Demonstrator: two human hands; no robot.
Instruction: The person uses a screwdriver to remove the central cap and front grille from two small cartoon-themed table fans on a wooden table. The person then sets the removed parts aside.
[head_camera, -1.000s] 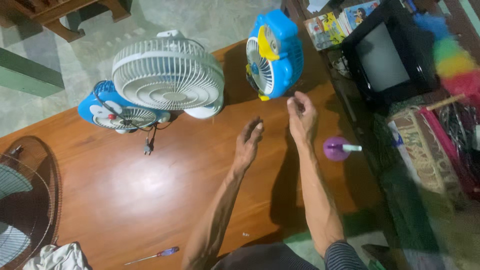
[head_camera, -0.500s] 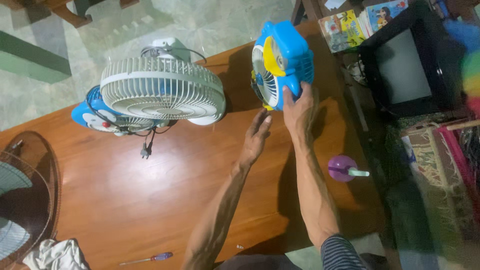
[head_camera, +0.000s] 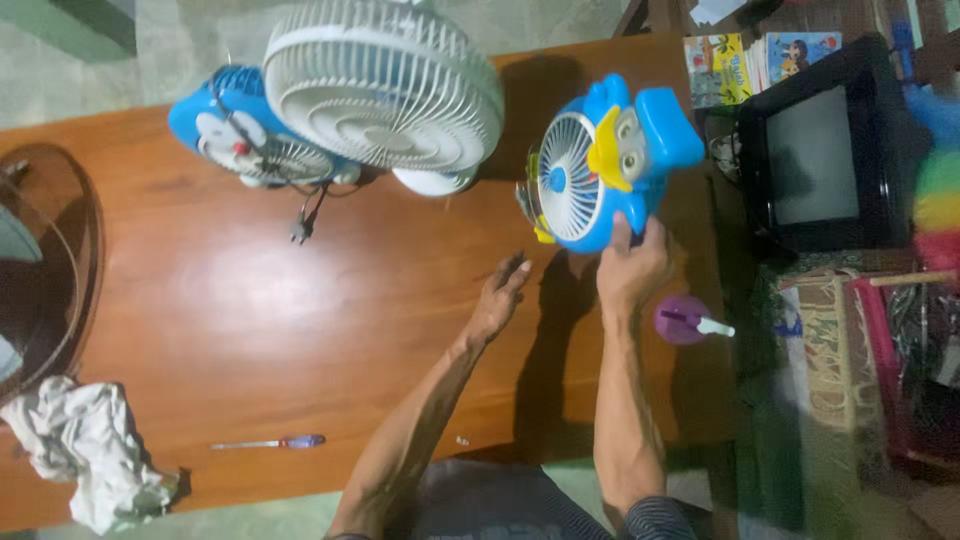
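Blue cartoon fan (head_camera: 600, 165) stands tilted on the wooden table (head_camera: 300, 320), right of the white fan (head_camera: 385, 85); right hand (head_camera: 632, 268) grips its base, left hand (head_camera: 497, 298) rests loosely spread beside it.

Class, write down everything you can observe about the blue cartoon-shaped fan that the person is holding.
The blue fan looks like glossy plastic, shaped as a cartoon bird with a yellow beak and grey eyes beside a round white grille and a blue hub. It is tilted, grille facing the camera, near the far right edge of the wooden table. The right hand grips its lower edge; the left hand rests on the table nearby, not touching it.
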